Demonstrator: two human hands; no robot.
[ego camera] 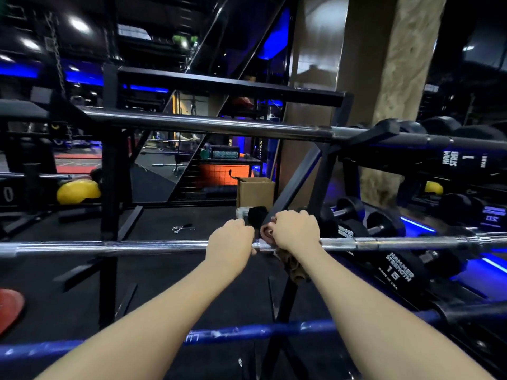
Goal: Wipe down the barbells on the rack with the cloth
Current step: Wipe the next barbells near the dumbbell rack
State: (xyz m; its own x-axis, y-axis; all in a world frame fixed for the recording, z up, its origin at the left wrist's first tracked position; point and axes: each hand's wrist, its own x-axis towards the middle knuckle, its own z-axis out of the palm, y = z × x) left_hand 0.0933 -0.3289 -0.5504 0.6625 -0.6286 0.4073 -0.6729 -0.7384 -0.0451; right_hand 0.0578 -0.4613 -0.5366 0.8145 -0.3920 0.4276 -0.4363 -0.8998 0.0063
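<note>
- Both hands sit on the middle chrome barbell (137, 246), which lies across the rack (299, 171), side by side, near the right-hand upright.
- Right hand (296, 229) is curled over the bar with the brownish cloth (292, 266) bunched under the palm; a tail of cloth hangs below the bar, a fold peeks out by the thumb side.
- Left hand (230, 238) grips the bare bar just beside it — fingers wrapped over the top, pressed together, tips hidden on the far side.
- Step in hand, as I read it: wiping this bar's shaft, left hand steadying it.
- To do it well: keep the cloth wrapped right round the bar, not just on top, so the underside gets cleaned too.
- Slide in long strokes along the shaft toward the sleeve; twist the wrist a bit to catch the knurling.
- The left hand should hold firm so the bar does not roll in its cradle — shift it clear before the cloth comes its way.
- Watch the hanging tail: it could snag on the rack bracket just behind the hands.
- Upper dark barbell (219, 124) and lower blue barbell (247, 331) sit on the same rack; can't tell whether they've been wiped.
- Dumbbells (395, 267) stacked to the right, not part of this job.
</note>
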